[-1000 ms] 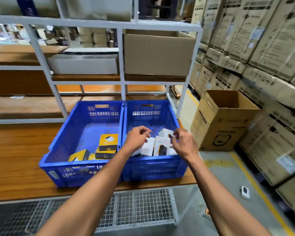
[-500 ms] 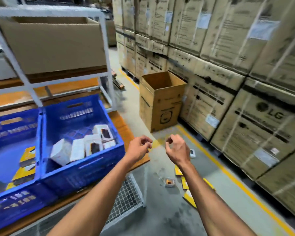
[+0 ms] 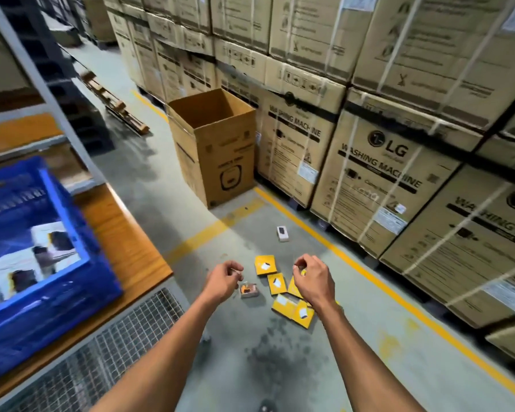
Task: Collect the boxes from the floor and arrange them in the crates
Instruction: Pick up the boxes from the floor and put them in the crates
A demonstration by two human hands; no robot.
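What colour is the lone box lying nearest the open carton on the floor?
White, with a dark panel on top: the lone box, clearest in the head view.

Grey concrete floor [image 3: 149, 173] with yellow lines [image 3: 369, 275]; stacked washing-machine cartons [image 3: 378, 179] (strapped) flank an open cardboard box [image 3: 217, 150].

I count five yellow boxes [image 3: 265, 264] between my hands, one white box [image 3: 282, 233] beyond them, one small brown box [image 3: 249, 289] beside my left hand [image 3: 222, 281].

Both hands [image 3: 224, 281] [image 3: 312, 279] outstretched, fingers loosely curled.
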